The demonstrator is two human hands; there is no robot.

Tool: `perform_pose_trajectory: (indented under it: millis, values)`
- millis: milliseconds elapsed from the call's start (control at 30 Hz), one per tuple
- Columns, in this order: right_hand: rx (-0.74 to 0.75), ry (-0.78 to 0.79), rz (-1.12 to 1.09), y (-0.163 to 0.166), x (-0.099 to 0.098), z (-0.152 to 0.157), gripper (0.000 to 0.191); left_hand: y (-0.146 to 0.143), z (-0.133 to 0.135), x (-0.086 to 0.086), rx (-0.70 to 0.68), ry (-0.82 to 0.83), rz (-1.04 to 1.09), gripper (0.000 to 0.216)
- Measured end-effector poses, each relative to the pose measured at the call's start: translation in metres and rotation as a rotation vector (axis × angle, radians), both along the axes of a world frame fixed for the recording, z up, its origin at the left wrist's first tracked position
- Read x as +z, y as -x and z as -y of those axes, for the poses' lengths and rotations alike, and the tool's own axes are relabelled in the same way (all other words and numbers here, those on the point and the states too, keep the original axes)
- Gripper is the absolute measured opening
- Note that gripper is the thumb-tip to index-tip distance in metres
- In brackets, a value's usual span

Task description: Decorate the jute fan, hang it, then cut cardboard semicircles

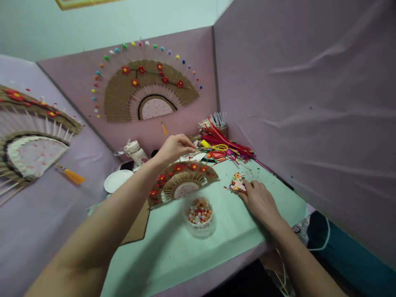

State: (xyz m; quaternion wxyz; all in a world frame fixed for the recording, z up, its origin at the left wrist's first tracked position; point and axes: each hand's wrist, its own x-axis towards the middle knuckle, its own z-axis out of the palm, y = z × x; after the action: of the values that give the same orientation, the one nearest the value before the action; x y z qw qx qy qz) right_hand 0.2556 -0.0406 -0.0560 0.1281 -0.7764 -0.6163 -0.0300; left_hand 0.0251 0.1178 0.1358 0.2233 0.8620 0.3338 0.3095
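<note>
My left hand (175, 149) is raised over the far side of the table, thumb and fingertips pinched together. Whatever sits between them is too small to make out. Just beyond its fingertips lie yellow-handled scissors (220, 147). Below that hand a brown fan (185, 170) with red flowers stands on the table. My right hand (262, 203) rests at the right, its fingers closed on the edge of a small colourful patterned piece (237, 183), partly covered by the fingers. Between my arms stands a clear round tub (200, 231) of red, orange and white beads (200, 211).
Red strips (229, 139) and tools are heaped at the back right beside a cup of glue sticks (219, 120). A white plate (119, 180), a white bottle (136, 152) and a cardboard sheet (136, 227) lie left. Fans hang on the partitions (151, 86) around the table.
</note>
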Motion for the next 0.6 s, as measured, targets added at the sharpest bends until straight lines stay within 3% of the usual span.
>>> perform_pose_trajectory:
  millis: [167, 333, 467, 600]
  values:
    - [0.078, -0.208, -0.143, 0.000, 0.027, -0.003, 0.056, -0.022, -0.032, -0.001, -0.117, 0.099, -0.179, 0.011]
    - [0.391, -0.344, -0.559, 0.024, 0.052, -0.060, 0.038, -0.034, -0.051, -0.003, -0.169, 0.191, -0.344, 0.012]
    - [0.435, -0.313, -0.892, 0.047, 0.054, -0.112, 0.036, -0.038, -0.061, -0.004, -0.208, 0.256, -0.433, 0.013]
    - [0.475, -0.328, -1.083, 0.060, 0.047, -0.134, 0.035, -0.038, -0.068, -0.007, -0.251, 0.263, -0.541, 0.014]
